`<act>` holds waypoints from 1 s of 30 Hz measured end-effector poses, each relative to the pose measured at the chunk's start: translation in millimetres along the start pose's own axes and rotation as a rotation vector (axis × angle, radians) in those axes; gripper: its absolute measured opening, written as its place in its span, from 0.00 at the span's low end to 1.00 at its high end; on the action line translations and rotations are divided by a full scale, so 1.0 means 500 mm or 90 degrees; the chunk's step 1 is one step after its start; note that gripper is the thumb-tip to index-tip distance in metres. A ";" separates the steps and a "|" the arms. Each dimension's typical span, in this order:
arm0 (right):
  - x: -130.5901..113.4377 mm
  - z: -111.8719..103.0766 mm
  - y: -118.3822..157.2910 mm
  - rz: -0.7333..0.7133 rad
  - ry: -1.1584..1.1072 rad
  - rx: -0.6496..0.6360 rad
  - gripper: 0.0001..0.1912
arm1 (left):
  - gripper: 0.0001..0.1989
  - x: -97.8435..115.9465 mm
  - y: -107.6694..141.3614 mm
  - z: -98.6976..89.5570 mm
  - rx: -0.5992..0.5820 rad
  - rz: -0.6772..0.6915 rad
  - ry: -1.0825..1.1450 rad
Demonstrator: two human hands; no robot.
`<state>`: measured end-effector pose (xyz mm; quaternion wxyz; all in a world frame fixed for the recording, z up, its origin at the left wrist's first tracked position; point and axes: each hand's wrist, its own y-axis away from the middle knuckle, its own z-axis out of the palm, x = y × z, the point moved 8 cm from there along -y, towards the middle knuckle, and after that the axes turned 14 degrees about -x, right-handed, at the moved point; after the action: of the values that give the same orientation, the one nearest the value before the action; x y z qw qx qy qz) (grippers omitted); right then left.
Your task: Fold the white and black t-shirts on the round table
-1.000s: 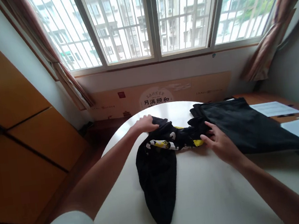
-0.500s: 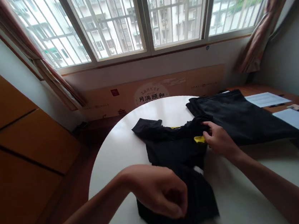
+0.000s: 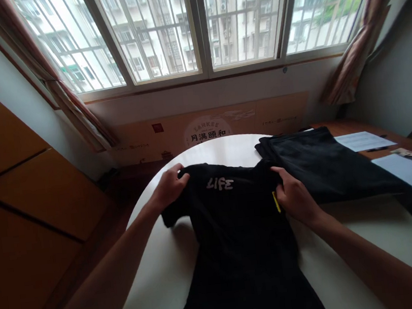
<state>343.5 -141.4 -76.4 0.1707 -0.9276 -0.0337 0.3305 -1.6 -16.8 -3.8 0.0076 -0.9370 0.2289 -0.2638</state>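
A black T-shirt (image 3: 241,239) lies stretched over the white round table (image 3: 153,274), its lower part running off the near edge of the view. White print shows upside down close to its far edge. My left hand (image 3: 172,185) pinches the shirt's far left corner, above a short sleeve that hangs down on the left. At the far right corner my right hand (image 3: 294,196) grips the cloth, and a small yellow patch (image 3: 276,202) shows beside its fingers. The fingertips of both hands are partly hidden by the fabric.
Folded black cloth (image 3: 323,171) lies on the table's right side, near my right hand. Beyond it, a brown wooden table (image 3: 359,127) carries papers (image 3: 404,169) and a pen. A barred window (image 3: 195,27) with curtains is ahead; orange cabinets (image 3: 19,210) stand left.
My left hand has moved from the near middle to the shirt's far left corner and taken hold there. The bunched shirt is now spread wider, with its white print showing. My right hand stays near its place.
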 end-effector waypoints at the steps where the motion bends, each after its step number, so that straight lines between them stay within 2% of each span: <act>1: -0.005 0.004 -0.002 -0.012 0.011 -0.003 0.29 | 0.10 0.009 -0.004 -0.027 0.016 -0.006 -0.007; 4: -0.003 0.015 -0.009 0.004 0.033 0.001 0.29 | 0.10 0.035 -0.047 -0.086 0.000 -0.011 -0.080; 7: -0.006 0.020 -0.009 0.022 0.065 0.012 0.31 | 0.14 0.040 -0.107 -0.102 0.018 -0.060 -0.206; 9: -0.033 0.019 0.002 -0.017 0.098 0.012 0.32 | 0.18 0.034 -0.138 -0.083 0.039 -0.113 -0.284; 11: -0.083 0.030 0.022 -0.117 0.099 -0.051 0.29 | 0.20 0.031 -0.153 -0.046 0.045 -0.133 -0.341; 14: -0.161 0.074 0.067 -0.261 0.034 -0.272 0.27 | 0.17 0.020 -0.148 0.017 0.020 -0.093 -0.365; 16: -0.191 0.099 0.092 -0.287 0.021 -0.389 0.34 | 0.14 -0.013 -0.132 0.050 -0.029 -0.082 -0.324; 17: -0.198 0.105 0.095 -0.282 0.038 -0.413 0.34 | 0.13 -0.038 -0.123 0.063 -0.063 -0.085 -0.285; 18: -0.200 0.108 0.094 -0.274 0.066 -0.421 0.29 | 0.13 -0.065 -0.114 0.075 -0.094 -0.087 -0.235; 20: -0.193 0.107 0.083 -0.259 0.129 -0.418 0.09 | 0.16 -0.116 -0.099 0.089 -0.127 -0.073 -0.117; 21: -0.186 0.103 0.076 -0.252 0.147 -0.416 0.07 | 0.19 -0.138 -0.092 0.093 -0.127 -0.059 -0.057; 23: -0.169 0.091 0.062 -0.233 0.143 -0.407 0.13 | 0.24 -0.175 -0.082 0.094 -0.102 -0.034 0.041; 26: -0.161 0.068 0.056 -0.213 0.094 -0.334 0.08 | 0.29 -0.208 -0.074 0.099 -0.077 -0.009 0.110; 27: -0.172 0.067 0.061 -0.229 0.083 -0.315 0.10 | 0.31 -0.213 -0.073 0.103 -0.081 -0.004 0.109; 28: -0.190 0.074 0.071 -0.260 0.074 -0.319 0.18 | 0.32 -0.215 -0.073 0.108 -0.091 -0.005 0.097; 29: -0.212 0.088 0.085 -0.298 0.068 -0.347 0.25 | 0.33 -0.217 -0.072 0.113 -0.101 -0.011 0.077; 30: -0.235 0.105 0.101 -0.334 0.063 -0.394 0.26 | 0.33 -0.217 -0.072 0.117 -0.107 -0.020 0.051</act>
<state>216.7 -193.8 -60.8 -0.0368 -0.9097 -0.3593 0.2052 -39.2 55.9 -102.4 -0.0847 -0.9265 0.2355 -0.2810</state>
